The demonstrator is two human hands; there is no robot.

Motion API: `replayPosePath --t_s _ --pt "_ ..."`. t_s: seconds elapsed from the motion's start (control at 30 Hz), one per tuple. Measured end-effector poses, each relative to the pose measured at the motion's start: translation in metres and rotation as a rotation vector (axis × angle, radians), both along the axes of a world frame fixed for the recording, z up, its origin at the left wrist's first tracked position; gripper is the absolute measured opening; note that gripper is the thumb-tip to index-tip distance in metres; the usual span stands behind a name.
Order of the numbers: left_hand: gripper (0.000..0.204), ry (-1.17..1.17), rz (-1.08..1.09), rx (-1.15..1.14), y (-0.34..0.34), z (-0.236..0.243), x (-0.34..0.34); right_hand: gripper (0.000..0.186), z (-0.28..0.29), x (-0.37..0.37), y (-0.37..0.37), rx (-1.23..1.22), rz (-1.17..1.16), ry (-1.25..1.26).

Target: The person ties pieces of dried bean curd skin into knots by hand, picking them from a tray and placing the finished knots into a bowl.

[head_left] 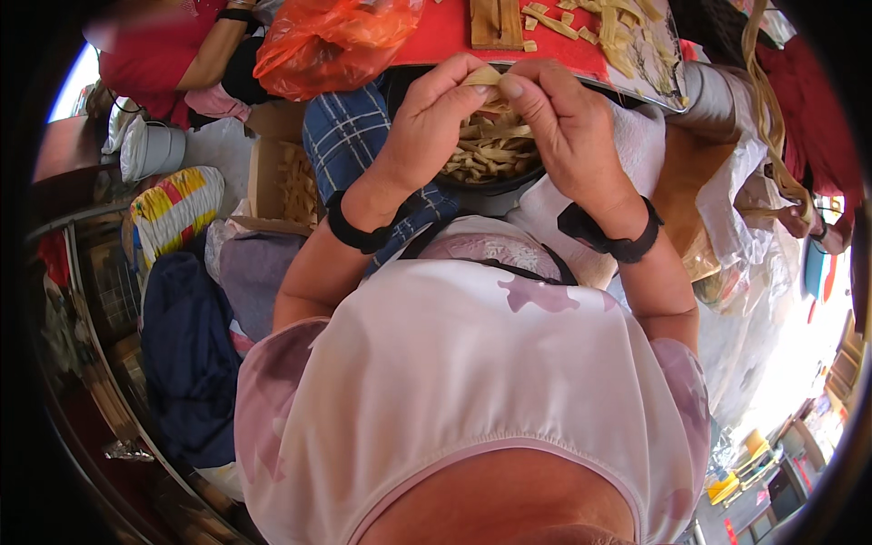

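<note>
A pale tan flat strip is pinched between the fingertips of my left hand and my right hand. My hands meet above a dark round basin, which holds many folded or knotted pieces of similar strip. Both thumbs press close together on the strip, so part of it is hidden. Just beyond my fingers lies a red-topped table, with a wooden block and loose strip pieces on it. Whether the strip is tied or only folded, I cannot tell.
An orange plastic bag hangs over the table's left edge. A cardboard box of similar pieces stands to the left, near a grey bucket. Long strips hang at the right. Other people's arms show at the far left.
</note>
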State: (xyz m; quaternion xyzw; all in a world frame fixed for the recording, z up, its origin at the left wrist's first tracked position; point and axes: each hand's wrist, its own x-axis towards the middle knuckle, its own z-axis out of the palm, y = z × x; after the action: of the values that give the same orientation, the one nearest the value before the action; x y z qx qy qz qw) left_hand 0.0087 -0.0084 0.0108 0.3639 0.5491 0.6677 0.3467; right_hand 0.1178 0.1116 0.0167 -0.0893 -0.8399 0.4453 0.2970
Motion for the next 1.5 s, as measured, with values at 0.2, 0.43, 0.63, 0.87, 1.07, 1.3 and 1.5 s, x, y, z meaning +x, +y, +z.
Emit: replayPosePath --t_s 0.2,0.43,0.63,0.87,1.07,1.3,1.5 --pt "0.004 0.236 0.175 0.177 0.003 -0.013 -0.007 0.02 0.002 0.003 0.004 -0.719 0.328 -0.024" --pt "0.01 0.265 0.25 0.186 0.011 -0.009 0.006 0.013 -0.001 -0.011 0.014 -0.854 0.236 0.029" --pt "0.007 0.411 0.293 0.137 0.013 -0.017 -0.018 0.037 -0.027 -0.014 0.053 -1.365 0.145 0.043" --pt "0.017 0.733 0.325 -0.011 0.004 -0.016 -0.035 0.022 -0.031 -0.012 0.036 -1.143 0.101 0.002" --pt "0.023 0.968 0.018 -0.479 0.006 -0.006 0.0 0.013 -0.042 -0.017 0.019 -0.869 0.292 -0.06" --pt "0.011 1.351 0.16 -0.173 0.007 -0.034 -0.041 0.018 -0.043 -0.012 0.015 -0.579 0.28 -0.253" --pt "0.009 1.238 0.216 -0.176 0.025 -0.053 -0.069 0.016 -0.029 -0.027 0.016 -0.598 0.206 -0.157"
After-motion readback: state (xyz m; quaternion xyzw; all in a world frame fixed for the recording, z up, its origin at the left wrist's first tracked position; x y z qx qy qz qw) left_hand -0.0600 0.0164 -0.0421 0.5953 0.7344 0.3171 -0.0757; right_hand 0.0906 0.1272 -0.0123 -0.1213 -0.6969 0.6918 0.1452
